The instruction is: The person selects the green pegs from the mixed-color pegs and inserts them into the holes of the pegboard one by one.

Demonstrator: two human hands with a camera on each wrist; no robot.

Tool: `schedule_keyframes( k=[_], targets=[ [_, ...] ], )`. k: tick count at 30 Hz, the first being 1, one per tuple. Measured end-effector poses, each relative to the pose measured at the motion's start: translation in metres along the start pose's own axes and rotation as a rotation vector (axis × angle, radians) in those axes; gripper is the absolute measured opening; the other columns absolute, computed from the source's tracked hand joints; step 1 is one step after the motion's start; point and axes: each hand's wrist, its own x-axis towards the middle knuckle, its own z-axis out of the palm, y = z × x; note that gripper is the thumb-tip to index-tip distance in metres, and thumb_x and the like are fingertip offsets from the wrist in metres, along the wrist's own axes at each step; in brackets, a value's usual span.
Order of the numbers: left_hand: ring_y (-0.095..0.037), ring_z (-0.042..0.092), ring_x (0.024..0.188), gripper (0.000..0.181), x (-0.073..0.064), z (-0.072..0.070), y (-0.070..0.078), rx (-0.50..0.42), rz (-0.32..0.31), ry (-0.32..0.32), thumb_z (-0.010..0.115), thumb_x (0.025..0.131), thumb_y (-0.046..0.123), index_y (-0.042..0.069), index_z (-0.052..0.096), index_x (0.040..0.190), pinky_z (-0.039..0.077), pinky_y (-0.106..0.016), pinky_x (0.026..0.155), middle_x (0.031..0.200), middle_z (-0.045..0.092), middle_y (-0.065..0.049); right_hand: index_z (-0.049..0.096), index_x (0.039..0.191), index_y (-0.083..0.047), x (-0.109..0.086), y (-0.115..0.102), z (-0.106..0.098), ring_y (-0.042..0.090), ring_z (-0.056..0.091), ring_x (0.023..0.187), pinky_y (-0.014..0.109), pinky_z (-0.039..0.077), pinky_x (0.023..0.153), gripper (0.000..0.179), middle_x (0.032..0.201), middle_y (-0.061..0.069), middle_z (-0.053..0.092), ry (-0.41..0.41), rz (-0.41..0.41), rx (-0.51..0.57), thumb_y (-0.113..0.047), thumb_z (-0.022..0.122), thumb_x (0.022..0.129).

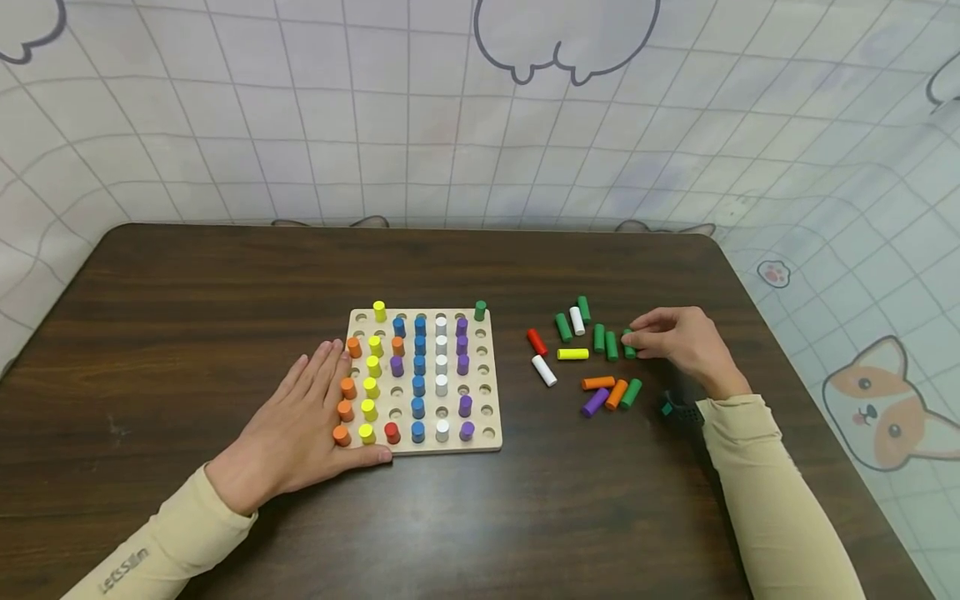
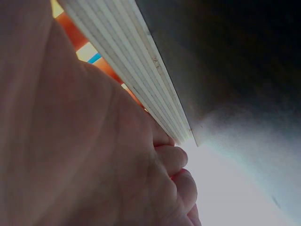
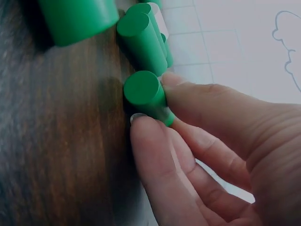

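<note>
Now the right hand (image 1: 682, 342) pinches a green peg (image 3: 141, 89).
Left of the grip lies a loose peg (image 1: 611, 347); farther left, the flat left hand (image 1: 300, 417) flanks the board (image 1: 476, 442). Lifting straight up should avoid knocks.

Passable across wide front of table (image 1: 570, 517), before pegboard (image 1: 450, 451); passable also behind, up to cloth backdrop (image 1: 435, 150). Narrower between pegboard's right edge and nearest loose pieces, red peg (image 1: 536, 341) and white peg (image 1: 543, 371). Blocked on left side by left hand (image 1: 303, 425), laid along edge and round front corner. Reachable from right over outermost column, except at standing corner peg (image 1: 480, 310). Tight near right hand (image 1: 678, 346): neighbouring green peg (image 3: 146, 42) just beside pinched green peg (image 3: 142, 88)
</note>
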Motion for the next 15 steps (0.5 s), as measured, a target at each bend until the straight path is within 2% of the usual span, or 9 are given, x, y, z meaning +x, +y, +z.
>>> schedule_keyframes(
  k=[6,12,15],
  targets=[
    [-0.043,0.017,0.161,0.136,0.0009,-0.0002,-0.0003,-0.004,-0.002,-0.003,0.047,0.077,0.096,-0.003,0.014,0.164,0.016,-0.062,0.131,0.174,0.014,-0.023,0.072,0.118,-0.003,-0.0002,-0.0024,-0.0008,0.017,0.080,0.087,0.038,0.065,0.088,0.049,0.111,0.014,0.079,0.004,0.049,-0.035,-0.044,0.079,0.091],
    [-0.043,0.017,0.161,0.136,0.0014,0.0002,-0.0003,-0.005,-0.006,-0.008,0.046,0.077,0.096,-0.003,0.014,0.164,0.016,-0.062,0.131,0.174,0.014,-0.023,0.072,0.121,-0.003,-0.0011,-0.0056,-0.0004,0.020,0.080,0.092,0.051,0.059,0.100,0.048,0.117,0.018,0.077,-0.030,0.065,-0.050,-0.043,0.076,0.093],
    [-0.043,0.017,0.161,0.136,0.0010,0.0006,0.0001,-0.007,-0.008,-0.007,0.047,0.077,0.096,-0.003,0.014,0.164,0.016,-0.062,0.131,0.174,0.014,-0.023,0.071,0.124,-0.003,-0.0018,-0.0064,-0.0007,0.020,0.080,0.095,0.054,0.057,0.104,0.047,0.120,0.019,0.076,-0.050,0.063,-0.035,-0.040,0.075,0.095]
  ],
)
